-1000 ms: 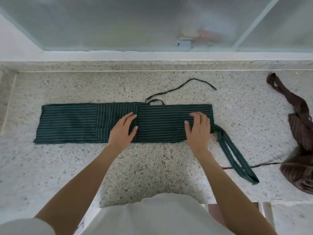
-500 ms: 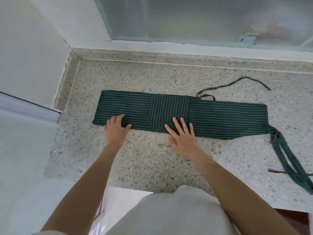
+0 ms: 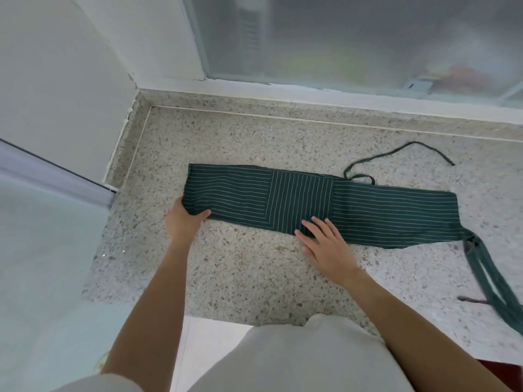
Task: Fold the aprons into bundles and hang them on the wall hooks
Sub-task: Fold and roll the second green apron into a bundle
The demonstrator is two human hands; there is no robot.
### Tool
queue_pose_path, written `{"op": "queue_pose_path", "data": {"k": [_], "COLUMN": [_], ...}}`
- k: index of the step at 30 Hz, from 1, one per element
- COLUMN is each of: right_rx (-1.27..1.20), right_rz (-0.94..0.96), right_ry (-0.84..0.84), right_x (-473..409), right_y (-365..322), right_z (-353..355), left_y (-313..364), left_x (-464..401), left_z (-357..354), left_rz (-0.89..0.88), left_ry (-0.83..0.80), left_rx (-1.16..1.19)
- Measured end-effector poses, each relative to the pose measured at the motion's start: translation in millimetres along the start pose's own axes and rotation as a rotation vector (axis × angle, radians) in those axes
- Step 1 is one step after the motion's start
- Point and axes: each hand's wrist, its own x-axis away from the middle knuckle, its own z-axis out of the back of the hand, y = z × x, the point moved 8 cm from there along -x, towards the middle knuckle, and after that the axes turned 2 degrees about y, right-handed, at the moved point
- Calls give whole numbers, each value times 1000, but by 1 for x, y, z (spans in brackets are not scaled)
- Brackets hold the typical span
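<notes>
A dark green apron (image 3: 368,210) with thin white stripes lies folded into a long flat band on the speckled stone counter (image 3: 254,267). My left hand (image 3: 182,222) grips the band's near left corner, thumb on top and fingers tucked under the cloth. My right hand (image 3: 322,240) lies flat with spread fingers on the band's near edge, close to its middle. A thin green tie (image 3: 396,152) loops behind the band. Wider green straps (image 3: 489,275) trail off its right end toward the counter's front.
A white wall (image 3: 56,94) closes the counter's left end and a frosted window (image 3: 353,41) runs along the back. A thin brown cord end (image 3: 471,300) lies by the green straps at the right. The counter's front edge is just before my body.
The view has swung left and both hands have slid left along the band. My left hand went from lying flat to gripping the left corner. My right hand now rests near the middle.
</notes>
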Motion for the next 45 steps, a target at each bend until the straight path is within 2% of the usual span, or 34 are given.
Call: {"op": "queue_pose_path", "data": {"k": [2, 7, 11, 13, 16, 19, 21, 23, 25, 27, 29, 30, 32, 34, 36, 38, 41, 43, 45], "right_rx": [-31, -54, -113, -272, -546, -573, -571, -627, -671, -684, -690, -698, -735, -765, -747, -668, -518, -445, -451], "right_rz": [-18, 46, 111, 99, -120, -420, -568, -683, -757, -785, -775, -765, -742, -706, -655, -636, -655, -662, -721], "right_ry": [-11, -44, -47, -15, 240, 460, 542, 558, 549, 532, 498, 477, 416, 348, 281, 229, 194, 197, 204], "right_x": [2, 17, 36, 38, 51, 80, 104, 131, 153, 165, 169, 166, 157, 142, 124, 108, 92, 83, 79], "right_y": [0, -3, -11, -13, 21, 85, 123, 159, 183, 200, 212, 216, 223, 226, 225, 225, 230, 234, 240], "right_z": [-1, -18, -20, -12, 16, 31, 38, 36, 31, 28, 25, 23, 21, 18, 18, 18, 17, 17, 21], "left_y": [4, 21, 63, 95, 153, 202, 234, 268, 287, 292, 284, 278, 271, 259, 232, 196, 144, 126, 119], "left_x": [5, 36, 72, 93, 132, 172, 202, 236, 259, 273, 287, 289, 281, 261, 237, 214, 191, 187, 187], "left_z": [6, 23, 33, 28, -5, -52, -83, -119, -158, -209, -253, -262, -254, -218, -180, -152, -144, -150, -160], "left_rz": [21, 146, 70, -42, -211, -347, -475, -620, -672, -664, -696, -719, -731, -744, -724, -564, -221, -142, -124], "left_ry": [30, 98, 122, 92, -16, -127, -165, -202, -277, -455, -649, -695, -646, -445, -178, -29, -130, -249, -380], "left_rx": [99, 650, 774, 717, 572, 505, 491, 442, 369, 217, -52, -147, -144, -45, -47, -124, -209, -214, -63]}}
